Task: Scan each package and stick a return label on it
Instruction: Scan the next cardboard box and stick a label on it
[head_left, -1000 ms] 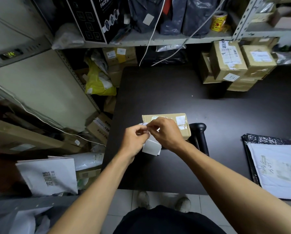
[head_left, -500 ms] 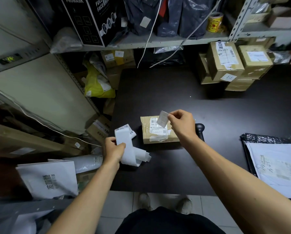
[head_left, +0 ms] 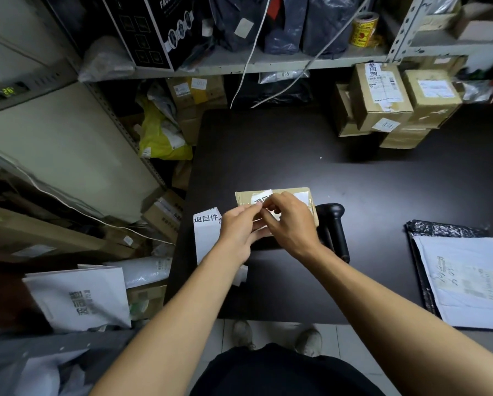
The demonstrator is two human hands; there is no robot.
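A small cardboard package (head_left: pixel 302 195) lies on the dark table (head_left: pixel 268 155), partly hidden under my hands. A white return label (head_left: pixel 261 199) with black characters sits against its top. My right hand (head_left: pixel 291 224) pinches this label at its near edge. My left hand (head_left: pixel 238 234) grips the white label strip (head_left: pixel 206 235), which sticks up at its left side, and its fingertips meet the right hand's at the label. A black handheld scanner (head_left: pixel 335 228) lies just right of the package, touched by neither hand.
Stacked cardboard boxes (head_left: pixel 382 101) stand at the table's back right. A white mailer on a black bag (head_left: pixel 465 281) lies at the right front. Shelves with bags and a yellow tape roll (head_left: pixel 364 28) run behind. Parcels and a white bag (head_left: pixel 79 298) crowd the floor left.
My right hand brought the peeled label down onto the package top. My left hand moved right with the label strip and joined it at the label.
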